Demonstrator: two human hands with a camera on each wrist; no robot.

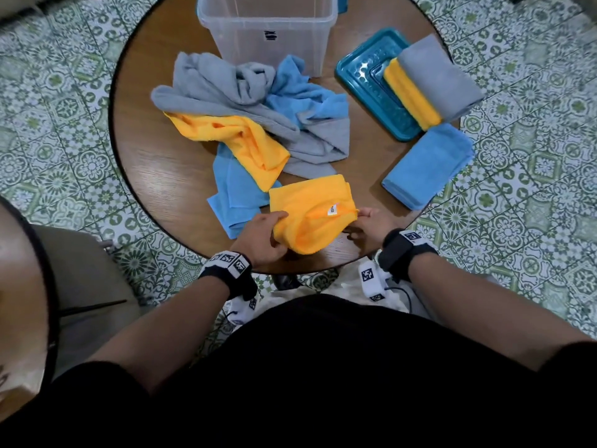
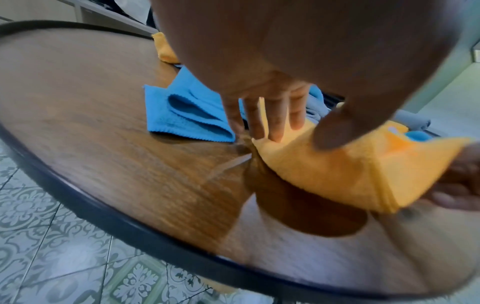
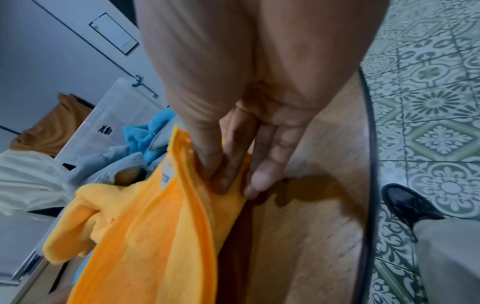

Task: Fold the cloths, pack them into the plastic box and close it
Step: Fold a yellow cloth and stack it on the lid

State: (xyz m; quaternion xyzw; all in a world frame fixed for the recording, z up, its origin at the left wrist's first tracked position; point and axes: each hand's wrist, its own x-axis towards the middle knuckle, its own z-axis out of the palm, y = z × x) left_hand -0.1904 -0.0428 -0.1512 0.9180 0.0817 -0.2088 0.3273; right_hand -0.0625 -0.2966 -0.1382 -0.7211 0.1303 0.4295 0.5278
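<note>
An orange cloth [image 1: 310, 211] with a white tag is half folded just above the near edge of the round wooden table [image 1: 155, 176]. My left hand [image 1: 268, 234] grips its left end, thumb on top [image 2: 335, 131]. My right hand [image 1: 365, 226] pinches its right corner [image 3: 221, 179]. Behind lies a loose heap of grey [image 1: 219, 92], blue [image 1: 303, 88] and orange cloths [image 1: 245, 140]. The clear plastic box [image 1: 268, 27] stands open at the far edge. Its teal lid [image 1: 368, 92] lies to the right, with folded orange [image 1: 412, 95] and grey cloths [image 1: 436, 79] on it.
A folded blue cloth [image 1: 426, 166] sits at the table's right edge, partly overhanging. A crumpled blue cloth [image 1: 235, 195] lies just left of the held one. Patterned floor tiles [image 1: 533, 205] surround the table. My shoe [image 3: 407, 203] shows under the near rim.
</note>
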